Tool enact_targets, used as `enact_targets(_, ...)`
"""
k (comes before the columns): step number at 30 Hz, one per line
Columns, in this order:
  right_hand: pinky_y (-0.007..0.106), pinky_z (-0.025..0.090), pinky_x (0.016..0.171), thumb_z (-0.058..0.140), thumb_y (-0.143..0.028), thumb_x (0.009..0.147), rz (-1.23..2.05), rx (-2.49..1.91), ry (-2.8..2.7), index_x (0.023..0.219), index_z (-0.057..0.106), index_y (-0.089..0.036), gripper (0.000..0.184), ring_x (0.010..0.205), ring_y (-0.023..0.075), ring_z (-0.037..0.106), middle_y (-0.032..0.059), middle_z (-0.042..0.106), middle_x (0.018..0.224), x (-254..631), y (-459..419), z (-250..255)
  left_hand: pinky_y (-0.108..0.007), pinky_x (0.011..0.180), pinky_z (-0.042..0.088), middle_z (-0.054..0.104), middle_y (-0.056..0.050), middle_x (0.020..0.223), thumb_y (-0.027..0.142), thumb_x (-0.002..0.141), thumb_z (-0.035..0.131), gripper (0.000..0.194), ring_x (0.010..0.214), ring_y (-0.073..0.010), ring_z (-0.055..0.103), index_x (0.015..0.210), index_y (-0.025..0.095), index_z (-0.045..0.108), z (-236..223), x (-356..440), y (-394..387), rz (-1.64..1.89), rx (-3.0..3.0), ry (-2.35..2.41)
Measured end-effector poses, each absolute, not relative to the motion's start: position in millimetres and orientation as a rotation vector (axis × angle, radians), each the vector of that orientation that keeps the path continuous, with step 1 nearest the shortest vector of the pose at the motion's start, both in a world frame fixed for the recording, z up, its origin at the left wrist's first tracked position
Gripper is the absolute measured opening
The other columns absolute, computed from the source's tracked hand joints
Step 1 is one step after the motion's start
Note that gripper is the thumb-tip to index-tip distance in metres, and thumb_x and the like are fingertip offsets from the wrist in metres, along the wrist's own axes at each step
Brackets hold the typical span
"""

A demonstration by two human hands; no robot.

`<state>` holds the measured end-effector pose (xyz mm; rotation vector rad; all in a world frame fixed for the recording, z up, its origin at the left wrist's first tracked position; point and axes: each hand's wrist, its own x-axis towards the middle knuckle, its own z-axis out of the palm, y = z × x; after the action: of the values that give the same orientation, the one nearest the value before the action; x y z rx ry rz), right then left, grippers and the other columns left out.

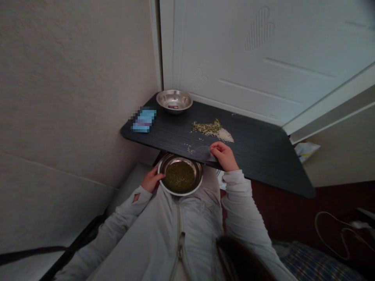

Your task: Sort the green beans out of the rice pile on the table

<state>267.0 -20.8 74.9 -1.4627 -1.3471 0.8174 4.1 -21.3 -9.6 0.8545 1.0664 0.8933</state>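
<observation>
My left hand (pixel 152 179) grips the left rim of a metal bowl (pixel 199 171) that rests on my lap, just under the table's front edge. Small green beans, which look like mung beans (pixel 179 176), cover the bowl's bottom. Between the thumb and fingers of my right hand (pixel 225 156) is a thin, see-through plastic piece (pixel 202 153), held low at the table edge beside the bowl. A few pale grains (pixel 189 148) lie at its left end. Farther back on the table is a pile of mixed green beans and grains (pixel 207 127), with white rice-like grains (pixel 225 135) at its right.
On the dark table (pixel 260 156), a second metal bowl (pixel 175 93) with a small red item inside stands at the back left. A blurred blue object (pixel 143 120) lies near the left end. A white door (pixel 234 66) stands behind; a cable (pixel 331 214) lies at lower right.
</observation>
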Motion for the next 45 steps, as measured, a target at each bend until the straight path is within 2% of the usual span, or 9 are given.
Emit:
enact_targets(24, 0.021, 0.033, 0.053, 0.049, -0.029, 0.064, 0.842, -1.442, -1.405, 0.069, 0.05, -0.017, 0.012, 0.051, 0.0079, 0.046, -0.0047, 0.048, 0.051, 267.4, -20.2, 74.4, -0.036, 0.079, 0.037, 0.063, -0.004, 0.076, 0.02, 0.048, 0.061, 0.046, 0.085, -0.0227, 0.053, 0.093, 0.011, 0.054, -16.9, 2.2, -19.0, 0.907, 0.861, 1.044)
enact_targets(34, 0.02, 0.032, 0.048, 0.049, -0.03, 0.063, 0.69, -1.54, -1.263, 0.069, 0.049, -0.018, 0.014, 0.049, 0.0076, 0.043, -0.0041, 0.048, 0.053, 268.5, -15.9, 69.3, -0.036, 0.077, 0.038, 0.063, -0.004, 0.075, 0.021, 0.048, 0.061, 0.044, 0.082, -0.0225, 0.054, 0.089, 0.01, 0.055, -19.6, 1.8, -18.1, 0.914, 0.874, 1.054)
enact_targets(45, 0.02, 0.032, 0.052, 0.049, -0.031, 0.065, 0.772, -1.467, -1.279, 0.073, 0.049, -0.017, 0.016, 0.053, 0.0077, 0.046, -0.0035, 0.05, 0.057, 267.4, -17.0, 71.0, -0.036, 0.078, 0.037, 0.063, -0.004, 0.076, 0.021, 0.049, 0.061, 0.042, 0.084, -0.0226, 0.053, 0.09, 0.011, 0.055, -14.2, 1.9, -19.3, 0.895, 0.905, 1.09)
